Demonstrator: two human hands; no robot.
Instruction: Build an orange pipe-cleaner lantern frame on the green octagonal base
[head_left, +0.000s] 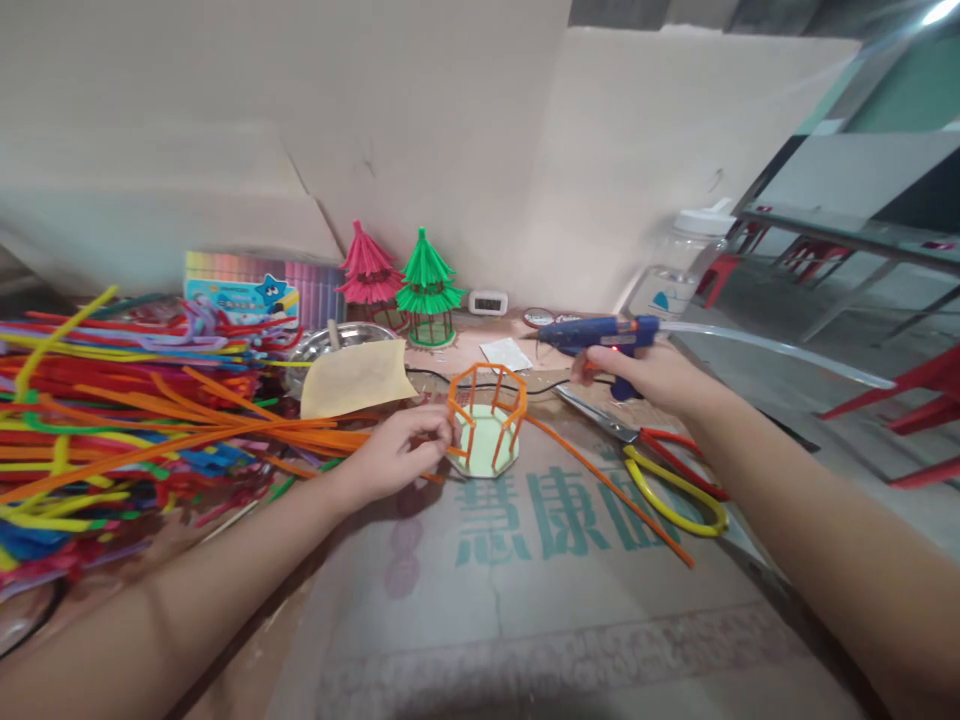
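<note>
My right hand (pixel 637 372) is wrapped round the handle of a blue hot glue gun (pixel 592 335), its nozzle pointing left and a long clear glue stick (pixel 780 345) trailing out of its back. Beside the small pavilion frame (pixel 489 372), made of orange pipe cleaners on a pale green octagonal base (pixel 486 440), my left hand (pixel 409 445) has its fingers pinched together. A short orange pipe cleaner (pixel 456 452) pokes from those fingertips towards the frame's lower left; the fingers partly hide it. Another orange pipe cleaner (pixel 615 490) lies slanting to the right of the base.
Scissors (pixel 675 485) with red and yellow handles lie at right. Colourful pipe cleaners (pixel 135 400) pile up at left, near a metal bowl (pixel 356 335) and yellowish paper (pixel 356 378). Pink (pixel 367 265) and green (pixel 429 285) pavilions, markers (pixel 262 285), a small clock (pixel 488 302) and a bottle (pixel 682 265) stand behind.
</note>
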